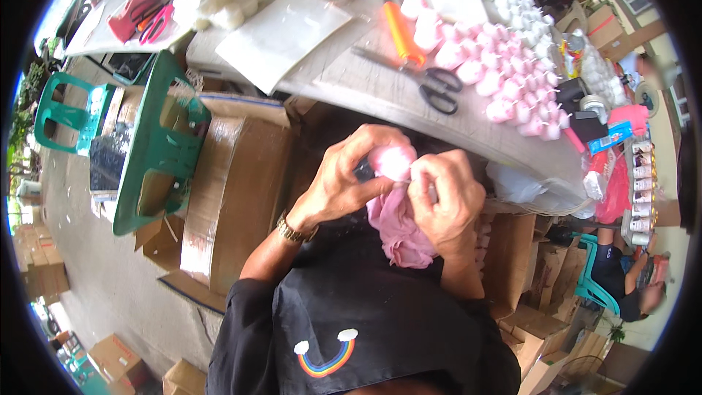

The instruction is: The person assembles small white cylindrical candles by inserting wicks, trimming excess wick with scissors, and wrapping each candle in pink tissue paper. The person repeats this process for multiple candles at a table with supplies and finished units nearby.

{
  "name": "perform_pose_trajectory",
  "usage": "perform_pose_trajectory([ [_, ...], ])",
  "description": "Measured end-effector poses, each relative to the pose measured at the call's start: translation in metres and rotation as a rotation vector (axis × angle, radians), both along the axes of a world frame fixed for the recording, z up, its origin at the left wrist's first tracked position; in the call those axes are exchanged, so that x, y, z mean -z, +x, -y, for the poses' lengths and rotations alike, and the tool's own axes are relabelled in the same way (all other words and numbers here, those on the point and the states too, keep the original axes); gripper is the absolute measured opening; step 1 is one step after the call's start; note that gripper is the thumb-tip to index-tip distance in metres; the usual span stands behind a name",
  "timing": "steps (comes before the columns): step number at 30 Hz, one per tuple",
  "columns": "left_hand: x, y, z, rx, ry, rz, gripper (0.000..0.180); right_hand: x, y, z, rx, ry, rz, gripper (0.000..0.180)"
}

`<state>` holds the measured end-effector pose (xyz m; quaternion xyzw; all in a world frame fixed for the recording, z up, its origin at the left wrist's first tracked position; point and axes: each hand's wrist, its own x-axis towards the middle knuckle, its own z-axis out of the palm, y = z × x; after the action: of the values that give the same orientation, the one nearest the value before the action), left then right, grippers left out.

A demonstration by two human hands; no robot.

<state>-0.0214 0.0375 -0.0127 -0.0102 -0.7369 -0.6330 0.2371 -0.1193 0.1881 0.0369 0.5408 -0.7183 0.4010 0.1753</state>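
Pink and rounded, a candle-like piece was gripped in the left hand beside a pink cloth, apparently steadied for the right hand, which was pinched closed on something that could not be made out.

Cannot read any word or number with certainty. Can make out pale lettering on the blue packet, by the right end of the grey table, but too small and slanted to decipher. Just beyond that end of the table, can see printed labels on 1 row of small containers, too tiny to read. Past the table's upper right, can spot coloured print on the yellow package, blurred. Well apart from the table, toward the lower left, can discern faint reddish print on 1 cardboard box, likewise illegible.
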Motion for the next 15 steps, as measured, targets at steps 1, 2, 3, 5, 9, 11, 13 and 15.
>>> perform_pose_trajectory([
  [1, -0.001, 0.0, 0.001, -0.013, -0.036, -0.004, 0.05, 0.0, 0.0, 0.0, 0.014, 0.01, -0.001, 0.017],
  [2, -0.002, -0.001, 0.001, -0.029, -0.058, -0.002, 0.049, 0.001, 0.0, -0.001, 0.021, 0.023, 0.0, 0.017],
  [3, -0.005, -0.002, 0.002, -0.057, -0.115, -0.016, 0.047, 0.001, 0.0, -0.002, 0.024, 0.046, 0.003, 0.018],
  [5, -0.009, -0.003, 0.003, -0.087, -0.239, -0.037, 0.047, 0.002, 0.0, -0.004, 0.031, 0.076, -0.002, 0.02],
  [9, -0.016, 0.0, 0.006, -0.032, -0.266, 0.033, 0.05, 0.008, 0.0, -0.007, 0.018, 0.107, 0.023, 0.019],
  [11, -0.015, 0.003, 0.006, -0.032, -0.278, 0.081, 0.05, 0.014, 0.0, -0.007, -0.016, 0.084, 0.055, 0.017],
  [13, -0.01, 0.006, 0.004, -0.035, -0.277, 0.129, 0.049, 0.022, 0.001, -0.008, -0.045, 0.075, 0.126, 0.016],
  [15, -0.004, 0.009, 0.002, -0.037, -0.267, 0.158, 0.049, 0.03, 0.001, -0.011, -0.074, 0.077, 0.236, 0.016],
])
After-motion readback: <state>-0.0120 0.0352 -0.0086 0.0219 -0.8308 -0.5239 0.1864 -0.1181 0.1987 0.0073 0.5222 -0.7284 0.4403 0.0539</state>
